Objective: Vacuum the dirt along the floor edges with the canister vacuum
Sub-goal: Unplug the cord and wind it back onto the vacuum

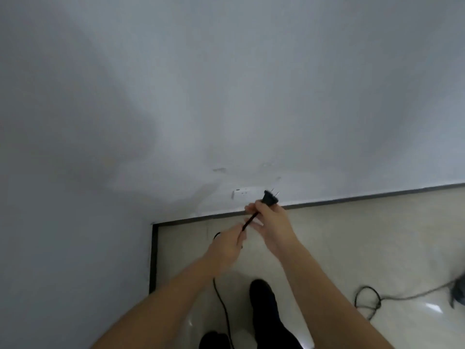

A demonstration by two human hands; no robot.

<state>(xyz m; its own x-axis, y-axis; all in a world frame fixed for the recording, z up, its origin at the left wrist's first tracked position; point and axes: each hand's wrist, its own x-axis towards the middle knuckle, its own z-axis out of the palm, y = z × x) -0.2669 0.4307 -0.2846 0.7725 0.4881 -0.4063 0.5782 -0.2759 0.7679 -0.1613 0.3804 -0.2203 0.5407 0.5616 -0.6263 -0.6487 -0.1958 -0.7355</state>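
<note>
We count two hands, the left hand (227, 245) and right hand (270, 220), at centre frame; one plug (270, 197) with its cord (247, 222); one wall socket (245, 193); two dark shoes (264, 295) at the bottom.

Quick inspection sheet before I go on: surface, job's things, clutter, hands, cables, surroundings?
Surface: pale glossy floor tiles, dark baseboard along the wall.
Job's things: black plug, prongs bare, not in the wall socket; vacuum body barely visible, if at all, at the right edge.
Clutter: nothing seen.
Hands: right hand grips the plug; left hand holds the cord.
Cables: cord trails down to the floor; looped cable lies at right.
Surroundings: white wall, room corner at left.
</note>
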